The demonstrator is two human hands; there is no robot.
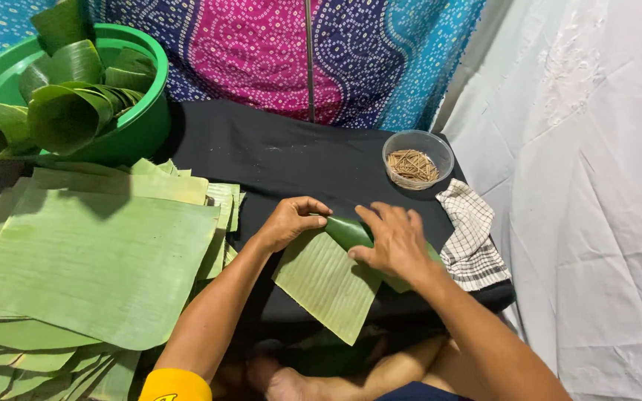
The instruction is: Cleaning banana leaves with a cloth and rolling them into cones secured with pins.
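Head view: our left hand [289, 220] pinches the rolled edge of a leaf [328, 282] on the black table [276, 156]. Our right hand [394, 241], fingers curled, presses the fold. Leaf stack [91, 260] left, basin [139, 122], stick bowl [417, 158], cloth [471, 238].

Setting: informal home workspace, floor level. Low surface [276, 156] draped in black cloth; patterned fabric [261, 52] hung at far side, white sheet [596, 186] at right. Person seated cross-legged; cut banana leaves [91, 252] stacked at left.
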